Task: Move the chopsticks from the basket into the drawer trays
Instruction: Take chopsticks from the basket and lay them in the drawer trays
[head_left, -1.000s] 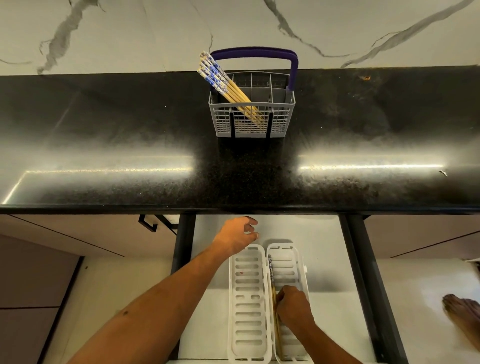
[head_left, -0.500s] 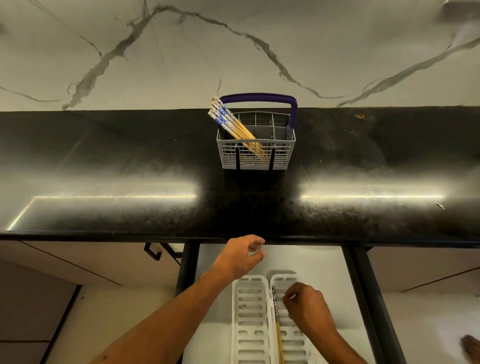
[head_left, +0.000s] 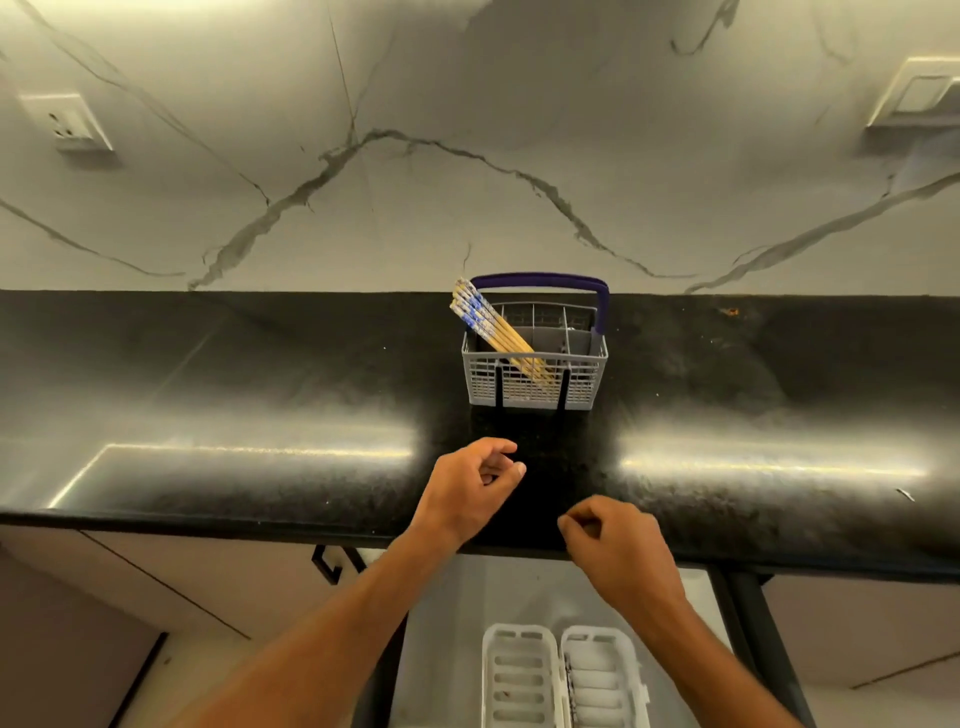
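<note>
A grey slotted basket (head_left: 535, 387) with a purple handle stands on the black counter near the wall. Several bamboo chopsticks (head_left: 493, 332) with blue-patterned tops lean to the left in it. Below the counter edge an open drawer holds two white slotted trays (head_left: 519, 675); a chopstick tip (head_left: 570, 686) shows in the right tray. My left hand (head_left: 470, 486) hovers over the counter just in front of the basket, fingers curled and apart, holding nothing. My right hand (head_left: 618, 551) is over the counter's front edge, fingers loosely closed, nothing in it.
The black counter (head_left: 260, 415) runs the full width, with glare strips left and right. A marble wall rises behind, with a socket (head_left: 72, 122) at upper left and a plate (head_left: 919, 98) at upper right. A black drawer handle (head_left: 332, 564) sits left of the open drawer.
Both hands have risen from the drawer trays to the counter. My right hand let go of the chopsticks in the right tray. The view has tilted upward.
</note>
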